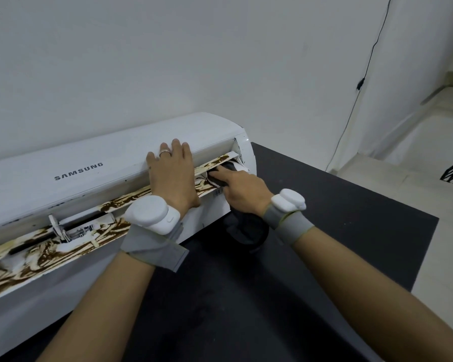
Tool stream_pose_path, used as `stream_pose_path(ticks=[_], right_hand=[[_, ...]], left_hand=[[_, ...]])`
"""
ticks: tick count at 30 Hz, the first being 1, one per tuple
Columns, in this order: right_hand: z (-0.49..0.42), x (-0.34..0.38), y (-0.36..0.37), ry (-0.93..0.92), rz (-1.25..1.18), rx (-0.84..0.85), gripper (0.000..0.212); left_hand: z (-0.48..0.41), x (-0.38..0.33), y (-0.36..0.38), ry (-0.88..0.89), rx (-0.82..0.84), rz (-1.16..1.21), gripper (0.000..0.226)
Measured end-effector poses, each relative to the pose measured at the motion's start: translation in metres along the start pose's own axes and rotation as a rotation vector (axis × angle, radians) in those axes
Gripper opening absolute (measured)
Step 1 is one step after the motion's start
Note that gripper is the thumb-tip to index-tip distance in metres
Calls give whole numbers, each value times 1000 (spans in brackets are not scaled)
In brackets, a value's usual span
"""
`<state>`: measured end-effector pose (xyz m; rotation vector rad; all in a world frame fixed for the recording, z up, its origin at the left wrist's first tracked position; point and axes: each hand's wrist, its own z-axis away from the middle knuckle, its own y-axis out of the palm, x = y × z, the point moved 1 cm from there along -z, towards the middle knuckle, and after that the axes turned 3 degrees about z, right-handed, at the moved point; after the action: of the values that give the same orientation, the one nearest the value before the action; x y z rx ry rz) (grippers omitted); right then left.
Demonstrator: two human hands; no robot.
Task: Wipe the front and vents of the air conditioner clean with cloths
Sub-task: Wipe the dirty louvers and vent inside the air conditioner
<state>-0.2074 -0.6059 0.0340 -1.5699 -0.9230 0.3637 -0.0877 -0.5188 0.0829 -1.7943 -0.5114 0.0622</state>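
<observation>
left hand [173, 176]: flat, fingers straight, palm pressed on front panel of samsung air conditioner [89, 184], ring [165, 153] on one finger. right hand [242, 188] just beside it: gripping dark cloth [247, 229], index finger extended, pushing cloth into right end of brown-stained louver [123, 203]. rest of cloth hanging below right wrist, over black table [324, 205].

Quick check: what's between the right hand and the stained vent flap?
A dark cloth: the right hand grips it and pushes it against the flap at the air conditioner's right end, seen in the head view.
</observation>
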Motion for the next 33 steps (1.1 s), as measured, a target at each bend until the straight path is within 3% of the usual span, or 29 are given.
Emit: stream_pose_path(ticks=[3, 7, 13, 19, 24, 33], right_hand=[[-4, 9, 6, -7, 28, -46, 39], [2, -12, 2, -15, -46, 15, 57], [-4, -20, -2, 87, 114, -18, 55], [-5, 0, 6, -36, -52, -25, 50], [-10, 8, 6, 85, 239, -36, 36], [-3, 0, -4, 129, 367, -35, 38]], left_hand=[[1, -1, 0, -5, -6, 6, 107], [0, 1, 1, 1, -15, 8, 108], [-1, 1, 1, -8, -15, 12, 108], [0, -6, 0, -28, -8, -26, 112], [1, -2, 2, -13, -25, -10, 112], [1, 2, 3, 9, -41, 16, 112]])
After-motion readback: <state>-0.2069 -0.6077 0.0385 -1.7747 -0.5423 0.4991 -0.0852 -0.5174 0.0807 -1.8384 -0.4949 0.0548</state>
